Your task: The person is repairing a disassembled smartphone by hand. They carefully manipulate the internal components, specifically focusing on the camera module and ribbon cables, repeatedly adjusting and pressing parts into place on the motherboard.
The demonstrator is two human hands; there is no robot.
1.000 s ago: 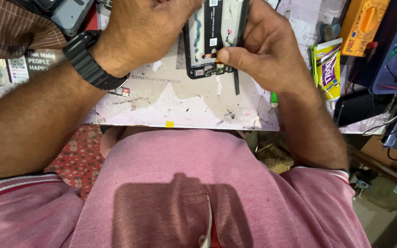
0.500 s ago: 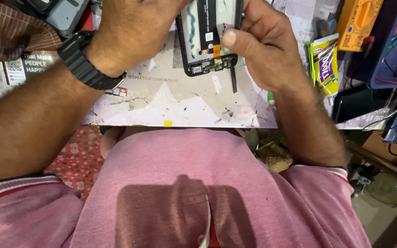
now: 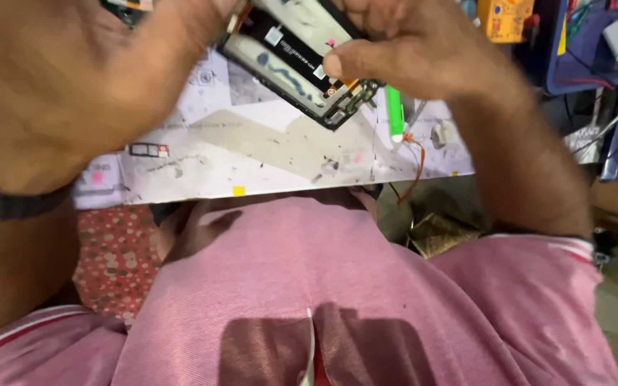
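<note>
Above one stained mat (image 3: 266, 154), two hands — left hand (image 3: 73, 86), right hand (image 3: 409, 50) — hold one opened phone (image 3: 302, 64).

Bare mat (image 3: 266, 154) below opened phone (image 3: 298, 61)

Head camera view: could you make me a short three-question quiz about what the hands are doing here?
1. True or false: both hands grip the opened phone.
2. What bright thing lies on the work mat just under the right hand? A) a green tool B) a red cup C) a blue cloth
3. What does the person wear on the left wrist?

Key:
1. True; the left hand holds its upper end.
2. A, the green tool.
3. A black watch band.
</note>
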